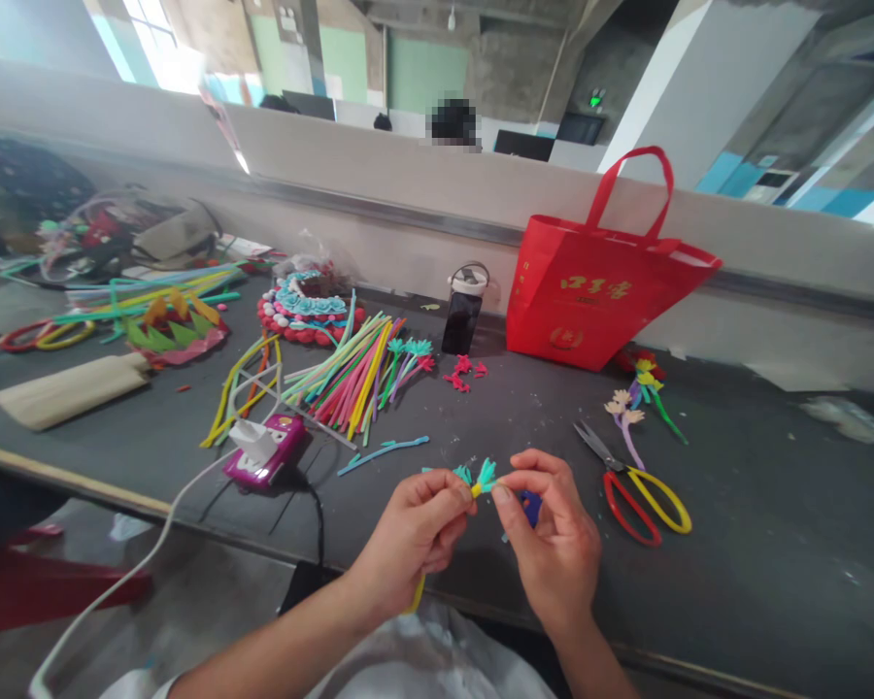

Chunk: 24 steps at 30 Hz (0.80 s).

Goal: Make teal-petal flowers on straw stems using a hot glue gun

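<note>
My left hand (422, 529) is closed, its thumb and forefinger pinching the yellow stem just under the head of a small flower (487, 474) with teal petals. The yellow stem runs down through this hand and comes out below the palm. My right hand (557, 539) pinches at the right side of the petals with thumb and forefinger, the other fingers loosely curled. More teal petals (463, 474) show behind the left fingertips. A dark blue object (530, 507), partly hidden by the right hand, lies behind its fingers. A bent light-blue fuzzy stem (384, 452) lies beyond the left hand.
Scissors (626, 485) with red and yellow handles lie right of my hands, near finished fuzzy flowers (626, 413). Behind stand a red bag (604, 291) and a dark bottle (464, 316). Leftward are a bundle of coloured fuzzy stems (350, 379) and a purple power strip (266, 451).
</note>
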Tool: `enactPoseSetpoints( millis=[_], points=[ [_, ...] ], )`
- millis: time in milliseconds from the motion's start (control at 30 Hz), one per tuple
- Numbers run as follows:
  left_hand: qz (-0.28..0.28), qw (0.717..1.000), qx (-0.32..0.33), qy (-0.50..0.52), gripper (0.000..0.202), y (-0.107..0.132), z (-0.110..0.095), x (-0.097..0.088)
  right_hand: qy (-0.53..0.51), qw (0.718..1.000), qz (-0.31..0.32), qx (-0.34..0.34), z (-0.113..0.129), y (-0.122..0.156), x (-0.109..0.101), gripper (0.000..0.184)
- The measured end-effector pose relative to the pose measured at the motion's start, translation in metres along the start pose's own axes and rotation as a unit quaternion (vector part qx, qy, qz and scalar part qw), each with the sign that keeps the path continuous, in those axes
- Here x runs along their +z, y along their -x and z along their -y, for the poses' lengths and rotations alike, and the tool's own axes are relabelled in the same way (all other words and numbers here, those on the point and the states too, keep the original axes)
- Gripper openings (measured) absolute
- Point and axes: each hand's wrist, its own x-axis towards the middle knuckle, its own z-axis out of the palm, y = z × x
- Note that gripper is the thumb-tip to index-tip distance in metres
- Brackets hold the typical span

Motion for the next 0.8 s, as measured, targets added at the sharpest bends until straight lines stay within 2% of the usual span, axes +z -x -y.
enactPoseSetpoints(
  millis=[800],
  points=[
    [0.000, 1.000, 0.009, -0.002, 0.020, -0.0015, 0.0024, -0.0023, 0.026, 0.999, -0.017, -0.011, 0.0034, 0.0021, 0.0045, 0.006]
  ],
)
